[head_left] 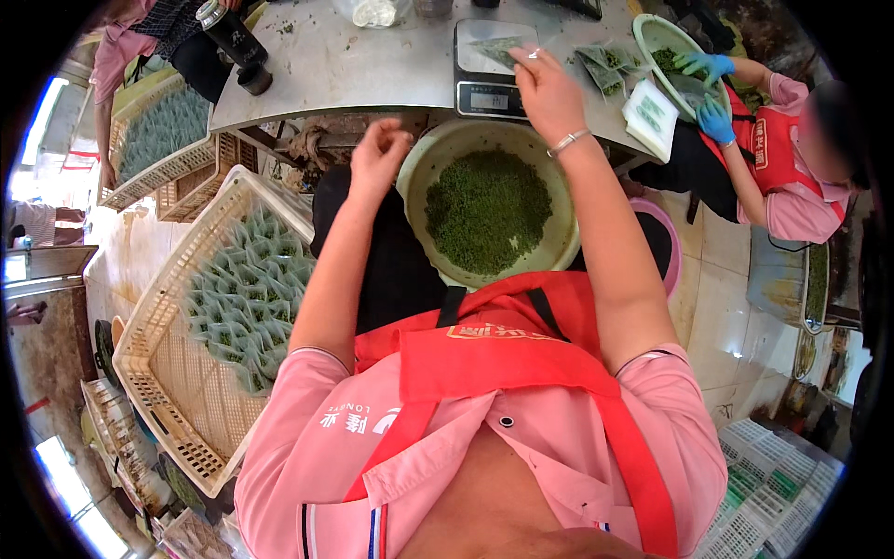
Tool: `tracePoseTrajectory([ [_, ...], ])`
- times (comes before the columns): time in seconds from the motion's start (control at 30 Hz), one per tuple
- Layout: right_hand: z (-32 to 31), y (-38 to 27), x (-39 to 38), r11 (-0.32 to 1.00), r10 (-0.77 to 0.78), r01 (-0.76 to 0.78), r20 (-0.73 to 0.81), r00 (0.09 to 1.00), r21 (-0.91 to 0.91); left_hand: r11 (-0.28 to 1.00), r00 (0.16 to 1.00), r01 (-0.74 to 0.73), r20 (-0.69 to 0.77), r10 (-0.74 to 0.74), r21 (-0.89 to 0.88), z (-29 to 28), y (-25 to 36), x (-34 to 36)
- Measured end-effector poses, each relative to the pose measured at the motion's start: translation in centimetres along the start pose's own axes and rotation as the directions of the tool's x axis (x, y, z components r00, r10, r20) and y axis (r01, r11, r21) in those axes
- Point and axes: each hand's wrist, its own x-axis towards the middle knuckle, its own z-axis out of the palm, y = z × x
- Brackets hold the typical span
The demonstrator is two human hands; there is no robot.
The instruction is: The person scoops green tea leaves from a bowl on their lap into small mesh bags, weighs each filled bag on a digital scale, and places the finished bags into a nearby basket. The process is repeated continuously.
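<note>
My right hand, with a bracelet at the wrist, reaches over the digital scale. Its fingers close on the edge of a small clear plastic bag with green contents, lying on the weighing plate. My left hand is raised beside the large pale bowl, its fingers curled in toward the thumb; whether something small is between them cannot be made out. In the bowl, in front of me at my lap, lies a heap of small green pieces, perhaps peppercorns.
On the metal table lie filled bags and a white container. A dark thermos stands at the far left. A plastic crate at my left holds many filled bags. At right, a co-worker's gloved hands hold another bowl.
</note>
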Motion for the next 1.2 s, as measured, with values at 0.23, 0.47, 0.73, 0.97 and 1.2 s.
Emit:
tracePoseTrajectory([
  [0.23, 3.4, 1.6, -6.3, 0.928, 0.249, -0.245, 0.022, 0.968, 0.281, 0.944, 0.995, -0.052, 0.099, 0.020, 0.326, 2.6, 2.3, -1.4],
  [0.47, 11.2, 2.4, -19.2, 0.952, 0.305, -0.194, 0.678, 0.669, -0.238, 0.908, 0.994, -0.077, 0.106, 0.037, 0.412, 3.6, 1.3, -0.9],
  [0.73, 12.6, 4.1, -21.5, 0.948, 0.305, -0.249, 0.796, 0.523, -0.200, 0.810, 0.933, -0.197, 0.360, -0.018, 0.552, 4.4, 1.3, -3.0],
  [0.97, 6.8, 1.4, -16.3, 0.510, 0.375, -0.808, 0.769, 0.518, 0.296, 0.921, 0.760, -0.067, 0.617, -0.203, 0.385, 6.6, 1.4, -5.0],
  [1.2, 2.6, 1.7, -13.0, 0.940, 0.259, -0.332, 0.461, 0.849, 0.082, 0.966, 0.790, 0.160, 0.561, -0.249, 0.204, 6.7, 0.4, -4.7],
])
